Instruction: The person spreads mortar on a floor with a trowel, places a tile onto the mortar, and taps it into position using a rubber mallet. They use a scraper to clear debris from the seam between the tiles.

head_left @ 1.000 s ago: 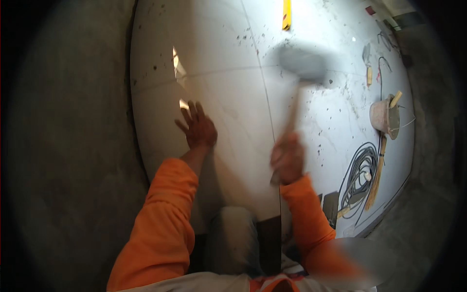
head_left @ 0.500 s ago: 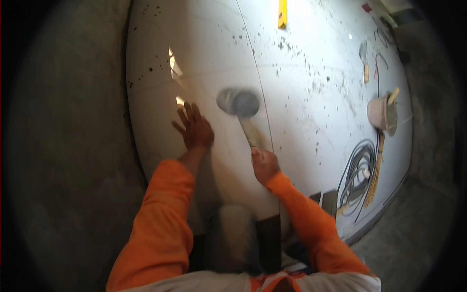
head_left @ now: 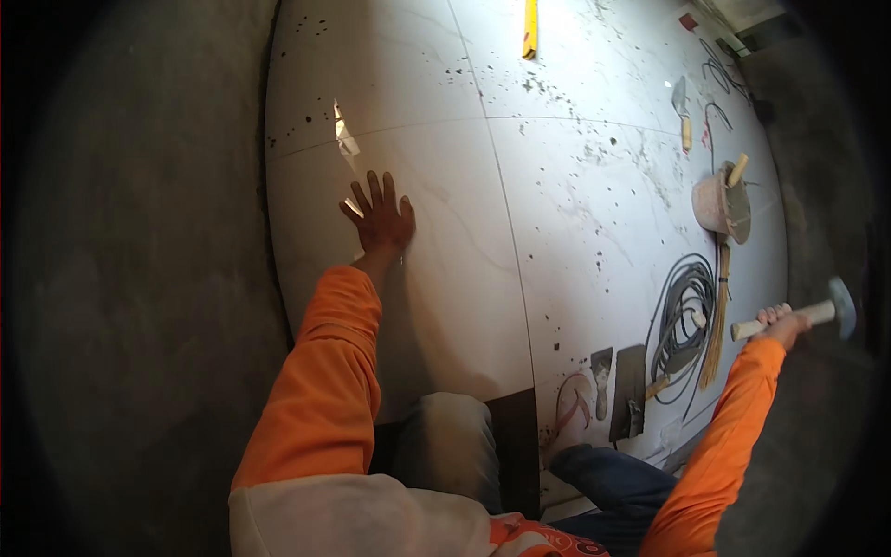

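Note:
My left hand (head_left: 381,223) lies flat on a large glossy white floor tile (head_left: 455,297), its fingers spread. Far out to the right, my right hand (head_left: 781,327) is wrapped round the pale wooden handle of a mallet (head_left: 843,307). The mallet's rounded grey head points to the right, past the edge of the tiled floor. Below that arm's reach, nearer the middle, lie a coil of dark cable (head_left: 682,320) and a straw hand broom (head_left: 716,320).
A mortar-smeared bucket (head_left: 713,206) with a wooden handle sticking out stands at right. Beyond it lies a trowel (head_left: 683,116). A yellow spirit level (head_left: 530,30) lies at the far side. Near my knees are a putty knife (head_left: 601,381) and a flat dark float (head_left: 629,390). Bare concrete (head_left: 148,278) borders the left.
My right hand has swung the mallet from above the tile in the middle out to the far right. My left hand stays flat on the tile, slightly shifted in view.

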Tool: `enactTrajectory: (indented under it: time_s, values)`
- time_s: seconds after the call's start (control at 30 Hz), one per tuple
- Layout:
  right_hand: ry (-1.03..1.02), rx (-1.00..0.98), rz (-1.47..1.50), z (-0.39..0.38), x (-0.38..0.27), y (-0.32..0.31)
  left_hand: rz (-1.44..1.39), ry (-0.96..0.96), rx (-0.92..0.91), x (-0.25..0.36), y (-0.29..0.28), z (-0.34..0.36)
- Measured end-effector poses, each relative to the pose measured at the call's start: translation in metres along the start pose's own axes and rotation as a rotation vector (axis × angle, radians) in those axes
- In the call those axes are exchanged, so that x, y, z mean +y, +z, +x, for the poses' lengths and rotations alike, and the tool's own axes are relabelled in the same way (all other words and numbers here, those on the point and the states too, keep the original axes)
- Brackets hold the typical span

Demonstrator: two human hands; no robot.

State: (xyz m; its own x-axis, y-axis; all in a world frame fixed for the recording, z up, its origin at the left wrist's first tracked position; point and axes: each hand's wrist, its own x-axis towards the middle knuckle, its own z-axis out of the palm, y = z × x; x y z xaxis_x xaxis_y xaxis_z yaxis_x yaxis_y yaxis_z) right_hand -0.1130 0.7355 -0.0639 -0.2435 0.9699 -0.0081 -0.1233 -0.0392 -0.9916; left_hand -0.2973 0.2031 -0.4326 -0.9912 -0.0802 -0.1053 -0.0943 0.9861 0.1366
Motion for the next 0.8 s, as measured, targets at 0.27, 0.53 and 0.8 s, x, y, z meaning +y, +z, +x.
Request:
enactTrajectory:
  time_s: [0.27,0.53,0.8]
  values:
    - [0.116,-0.309,-1.213,-0.027,0.036,-0.109,0.062,0.310,-0.089,0.018,0.005,-0.020]
    - [-0.516,-0.859,-1.495,-0.078,0.214,-0.097,-0.024,0.313,-0.138,0.096,0.004,-0.059]
    - [-0.324,-0.721,-1.396,-0.068,0.319,-0.021,-0.082,0.587,-0.153,0.099,0.027,-0.187]
